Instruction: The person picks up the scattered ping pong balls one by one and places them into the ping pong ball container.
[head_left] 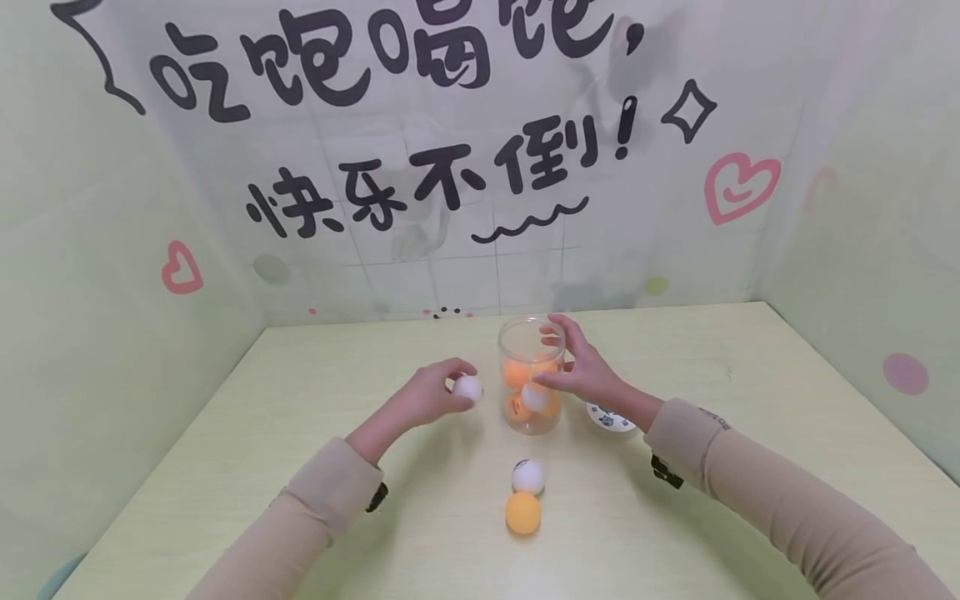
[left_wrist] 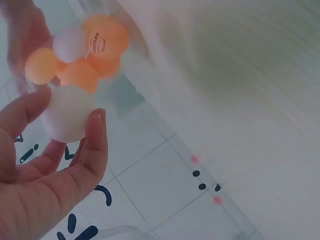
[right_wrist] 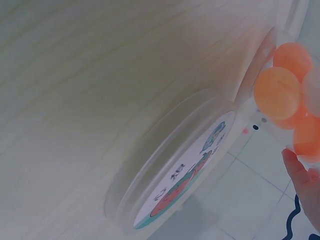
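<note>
My left hand (head_left: 433, 392) pinches a white ping-pong ball (head_left: 468, 389) between thumb and fingers, left of a clear plastic jar (head_left: 531, 340). In the left wrist view the same ball (left_wrist: 68, 114) overlaps the jar's contents. My right hand (head_left: 588, 371) holds the jar from its right side, thumb in front and fingers around the back near the rim. Inside the upright, lidless jar lie several orange balls (right_wrist: 278, 93) and a white ball (head_left: 535, 397). In front of the jar, a white ball (head_left: 528, 477) and an orange ball (head_left: 523, 513) sit on the table close together.
A round lid (head_left: 611, 418) with a printed white top lies on the table (head_left: 315, 400) right of the jar, partly hidden under my right wrist. Behind the table hangs a pale wall covering (head_left: 450, 275) with black lettering, and similar walls stand on both sides.
</note>
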